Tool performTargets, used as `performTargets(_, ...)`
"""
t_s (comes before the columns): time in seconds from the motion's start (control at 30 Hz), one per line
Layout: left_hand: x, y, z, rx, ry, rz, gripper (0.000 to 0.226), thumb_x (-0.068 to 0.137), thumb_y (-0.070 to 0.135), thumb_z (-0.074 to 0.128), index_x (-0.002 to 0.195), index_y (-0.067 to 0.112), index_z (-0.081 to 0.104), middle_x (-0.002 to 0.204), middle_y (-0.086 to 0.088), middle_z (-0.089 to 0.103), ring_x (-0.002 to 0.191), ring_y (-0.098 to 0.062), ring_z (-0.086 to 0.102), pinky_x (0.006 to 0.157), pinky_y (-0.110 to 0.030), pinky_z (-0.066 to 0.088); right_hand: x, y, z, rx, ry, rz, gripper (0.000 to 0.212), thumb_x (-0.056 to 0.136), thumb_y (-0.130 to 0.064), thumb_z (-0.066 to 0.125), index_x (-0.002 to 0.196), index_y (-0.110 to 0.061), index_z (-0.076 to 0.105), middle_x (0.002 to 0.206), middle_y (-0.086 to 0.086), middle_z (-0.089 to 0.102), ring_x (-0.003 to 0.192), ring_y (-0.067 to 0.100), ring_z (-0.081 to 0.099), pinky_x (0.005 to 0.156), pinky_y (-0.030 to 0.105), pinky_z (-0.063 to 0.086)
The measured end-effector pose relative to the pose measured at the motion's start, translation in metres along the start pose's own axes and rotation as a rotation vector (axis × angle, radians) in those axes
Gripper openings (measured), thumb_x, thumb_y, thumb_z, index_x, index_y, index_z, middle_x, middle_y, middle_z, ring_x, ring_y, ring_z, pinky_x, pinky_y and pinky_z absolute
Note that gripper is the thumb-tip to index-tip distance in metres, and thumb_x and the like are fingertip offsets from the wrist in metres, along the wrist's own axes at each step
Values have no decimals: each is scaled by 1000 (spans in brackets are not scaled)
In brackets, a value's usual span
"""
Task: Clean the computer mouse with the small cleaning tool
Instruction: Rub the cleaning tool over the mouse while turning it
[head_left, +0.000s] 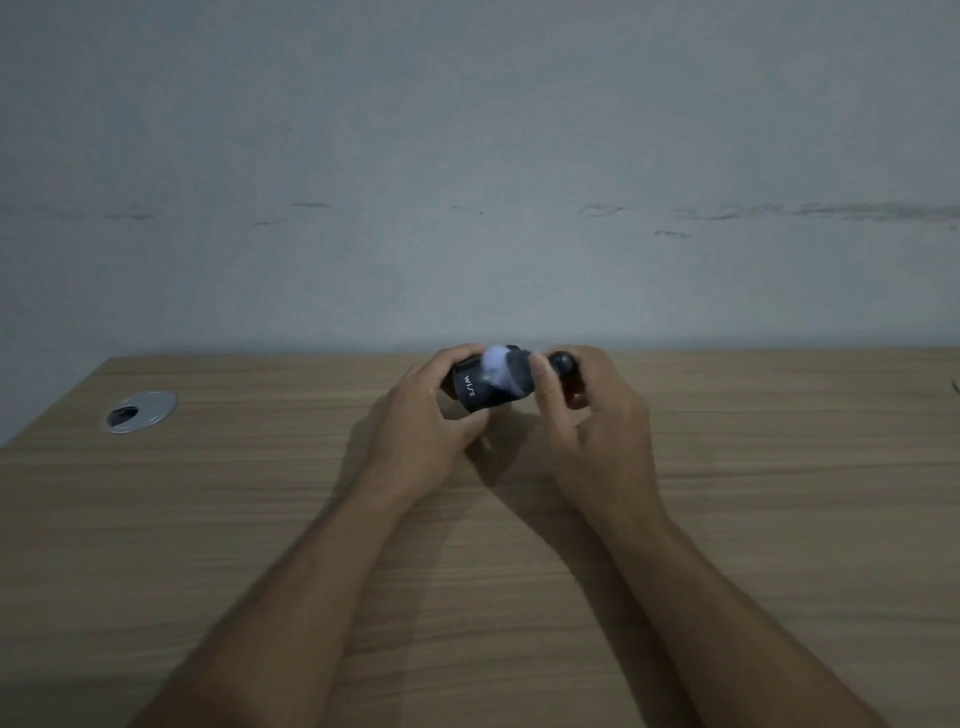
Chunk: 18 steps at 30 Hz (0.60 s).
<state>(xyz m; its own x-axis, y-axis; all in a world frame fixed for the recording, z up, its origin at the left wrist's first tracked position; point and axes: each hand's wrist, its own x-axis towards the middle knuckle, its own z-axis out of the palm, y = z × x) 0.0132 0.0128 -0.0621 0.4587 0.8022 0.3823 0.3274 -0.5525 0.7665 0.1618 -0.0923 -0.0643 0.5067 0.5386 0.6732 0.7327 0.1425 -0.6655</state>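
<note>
A black computer mouse (480, 388) with white lettering on it is held above the wooden desk (260, 519), near the desk's far edge. My left hand (426, 415) grips the mouse from its left side. My right hand (587, 410) holds a small cleaning tool (563, 361) with a dark round handle. The tool's pale, blurred tip (496, 364) rests against the top of the mouse. Fingers of both hands hide parts of the mouse and of the tool.
A round metal cable grommet (140, 411) is set into the desk at the far left. A grey wall (467, 182) rises right behind the desk's far edge. A thin dark object (955, 387) pokes in at the right border.
</note>
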Motion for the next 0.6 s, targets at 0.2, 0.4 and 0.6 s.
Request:
performTargets(0.2, 0, -1, 4, 47, 19, 75, 62, 77, 16, 92, 134, 30, 72, 120, 11, 72, 109, -6, 66, 94, -13, 50, -1, 0, 3, -25, 47, 20, 19, 107, -33, 64, 99, -16, 66, 86, -6, 65, 74, 3, 61, 66, 15, 43)
performTargets(0.4, 2, -2, 5, 108, 26, 99, 51, 81, 4, 85, 126, 25, 73, 119, 6, 70, 103, -6, 66, 88, -5, 47, -5, -9, 4, 20, -13, -161, 19, 108, -25, 66, 106, -8, 72, 94, 1, 69, 80, 16, 65, 74, 22, 51)
performTargets(0.6, 5, -8, 11, 152, 66, 38, 69, 76, -12, 78, 129, 30, 69, 111, 6, 68, 89, 1, 61, 75, 6, 39, -3, -9, 8, -53, 60, -206, 25, 109, -29, 62, 107, -6, 72, 94, 1, 65, 76, 15, 58, 71, 29, 50)
